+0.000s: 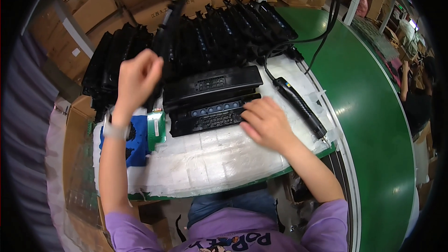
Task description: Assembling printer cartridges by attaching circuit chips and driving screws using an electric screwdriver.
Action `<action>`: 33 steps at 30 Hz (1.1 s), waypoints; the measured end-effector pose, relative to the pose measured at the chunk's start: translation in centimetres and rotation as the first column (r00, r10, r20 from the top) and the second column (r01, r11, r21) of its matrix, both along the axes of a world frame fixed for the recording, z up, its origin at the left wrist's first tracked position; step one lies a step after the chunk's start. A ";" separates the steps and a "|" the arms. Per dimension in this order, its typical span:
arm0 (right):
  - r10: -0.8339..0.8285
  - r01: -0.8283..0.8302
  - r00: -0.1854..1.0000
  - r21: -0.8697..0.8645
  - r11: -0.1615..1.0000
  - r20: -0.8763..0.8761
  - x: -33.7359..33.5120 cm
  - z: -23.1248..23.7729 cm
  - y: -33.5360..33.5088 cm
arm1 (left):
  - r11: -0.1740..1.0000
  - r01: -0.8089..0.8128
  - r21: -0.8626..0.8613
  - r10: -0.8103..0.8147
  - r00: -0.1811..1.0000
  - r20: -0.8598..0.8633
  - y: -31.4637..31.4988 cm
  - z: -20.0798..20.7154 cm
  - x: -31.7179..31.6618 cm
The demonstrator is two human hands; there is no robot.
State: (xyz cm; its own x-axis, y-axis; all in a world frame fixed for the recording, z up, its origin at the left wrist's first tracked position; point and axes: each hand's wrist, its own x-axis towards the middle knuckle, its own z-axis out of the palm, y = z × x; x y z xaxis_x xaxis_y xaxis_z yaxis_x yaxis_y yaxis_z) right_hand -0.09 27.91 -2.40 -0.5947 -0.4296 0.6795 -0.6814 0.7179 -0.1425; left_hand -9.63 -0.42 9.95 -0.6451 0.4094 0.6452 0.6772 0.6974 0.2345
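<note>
Head view: up on the left, raised left hand in a tight curl around a long black strip, kinda motion-blurred, tipped nearly upright by the back row of black parts. Pale band on that wrist. Lower down, right hand palm-down, fingers loosely spread and bent, tips right at the right end of a black housing mid-worktop.

Writing-wise: dark print on cardboard boxes behind, raised markings on the housing and on a second housing just behind, cartoon lettering on a purple shirt.

Materials: moulded plastic with round lens-like bumps, crinkly whitish sheeting, blue pad beside a green circuit board, chunky black corded screwdriver, smooth green belt.
</note>
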 end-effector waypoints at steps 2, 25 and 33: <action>-0.083 0.064 0.986 -0.132 0.989 -0.142 0.5 1.3 1.3 | 0.981 0.168 -0.094 -0.173 0.984 -0.044 -0.1 -1.4 4.8; 0.060 -0.077 0.973 0.069 0.995 0.224 4.9 1.2 -2.3 | 0.821 0.490 -0.292 -0.445 0.870 0.210 0.1 -10.7 10.2; -0.012 0.001 0.975 0.049 0.999 0.223 5.0 1.6 -3.0 | 0.916 0.384 -0.116 -0.364 0.917 0.161 0.1 -11.4 10.2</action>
State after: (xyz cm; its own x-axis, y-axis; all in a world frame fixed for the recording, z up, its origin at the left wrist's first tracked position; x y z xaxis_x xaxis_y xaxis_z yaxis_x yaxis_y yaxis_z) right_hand 4.95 24.95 -0.75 -0.7321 -0.4543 0.5076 -0.6316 0.7318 -0.2559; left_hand 0.61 -0.36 -1.44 -0.5020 0.7188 0.4810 0.8646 0.4315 0.2575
